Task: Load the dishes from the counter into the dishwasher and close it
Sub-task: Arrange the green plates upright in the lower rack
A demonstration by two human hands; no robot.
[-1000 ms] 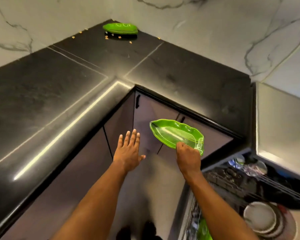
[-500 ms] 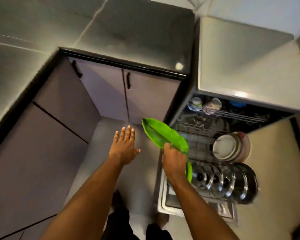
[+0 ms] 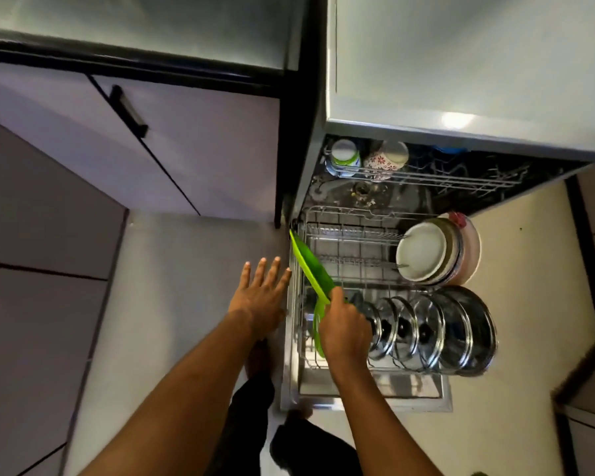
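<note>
1. Left hand (image 3: 261, 297): bare, with the left forearm (image 3: 186, 389) uncovered down to the frame edge.
2. Right hand (image 3: 344, 329): bare, with the right forearm (image 3: 375, 413) likewise uncovered.
3. Trousers (image 3: 251, 403): black, plain cloth, both legs seen from above.
4. Foot (image 3: 259, 359): in shadow and blurred, possibly unshod.

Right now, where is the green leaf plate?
Head view, centre: the green leaf plate is on edge in the right hand, over the left side of the lower rack, left of the steel lids.
</note>
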